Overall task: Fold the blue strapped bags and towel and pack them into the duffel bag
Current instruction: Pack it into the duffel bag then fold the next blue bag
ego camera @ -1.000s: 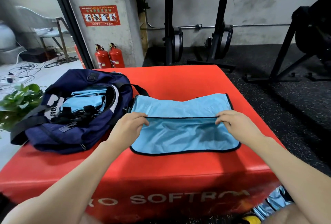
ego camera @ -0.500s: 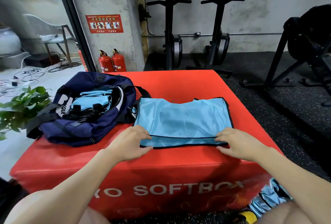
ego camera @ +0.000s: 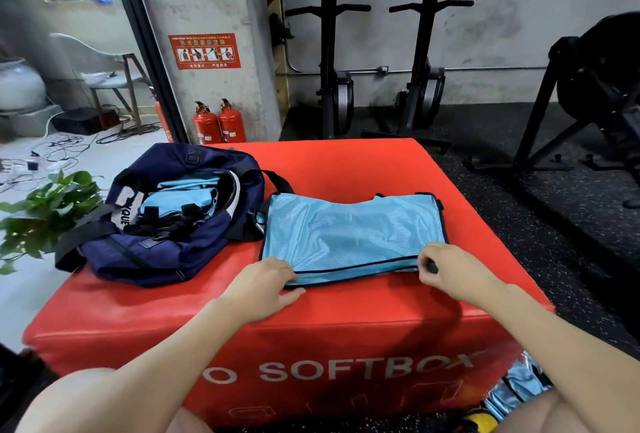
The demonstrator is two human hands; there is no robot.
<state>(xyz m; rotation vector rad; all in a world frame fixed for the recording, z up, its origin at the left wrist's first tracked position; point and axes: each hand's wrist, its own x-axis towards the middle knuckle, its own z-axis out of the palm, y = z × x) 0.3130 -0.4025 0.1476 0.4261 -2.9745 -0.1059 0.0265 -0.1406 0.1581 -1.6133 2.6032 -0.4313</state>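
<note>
Blue mesh bag (ego camera: 349,235) lies folded flat, left hand (ego camera: 261,285) and right hand (ego camera: 446,268) pinching its corners.

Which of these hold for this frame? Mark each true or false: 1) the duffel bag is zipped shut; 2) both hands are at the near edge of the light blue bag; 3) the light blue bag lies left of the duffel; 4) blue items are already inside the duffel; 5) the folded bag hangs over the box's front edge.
1. False: the navy duffel bag is open at the top.
2. True: the left hand and right hand are both at the near edge of the light blue bag.
3. False: it lies right of the duffel.
4. True: light blue items show inside.
5. False: it lies wholly on the red soft box.
</note>
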